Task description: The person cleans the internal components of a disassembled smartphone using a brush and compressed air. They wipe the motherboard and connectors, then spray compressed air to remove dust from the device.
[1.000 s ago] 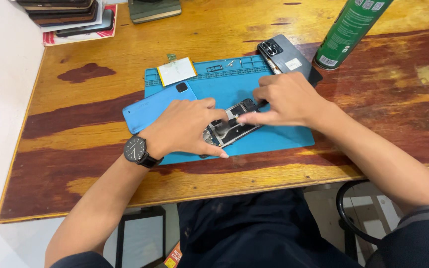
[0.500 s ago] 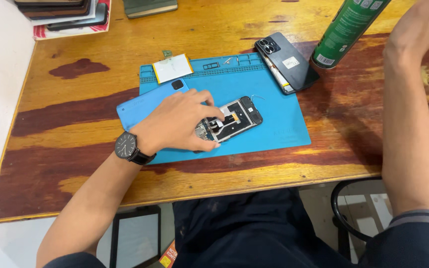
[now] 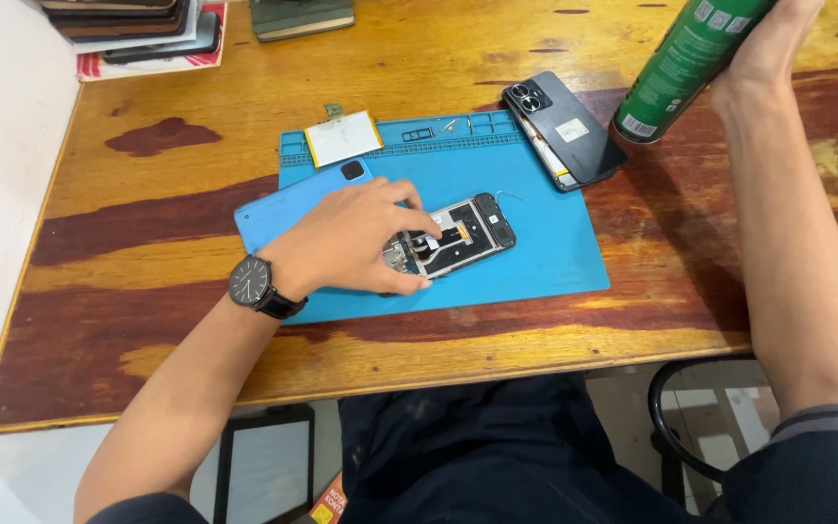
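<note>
I am pinning the opened phone [image 3: 453, 236] mid-mat [image 3: 535, 194] with my left hand's [image 3: 346, 243] spread fingers, while my right hand [image 3: 768, 44] is gripping the green spray can [image 3: 686, 63] near the table's far right edge; spraying likely calls for careful aim.

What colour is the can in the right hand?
Green, with a white label patch; the can in the right hand shows in the head view.
</note>
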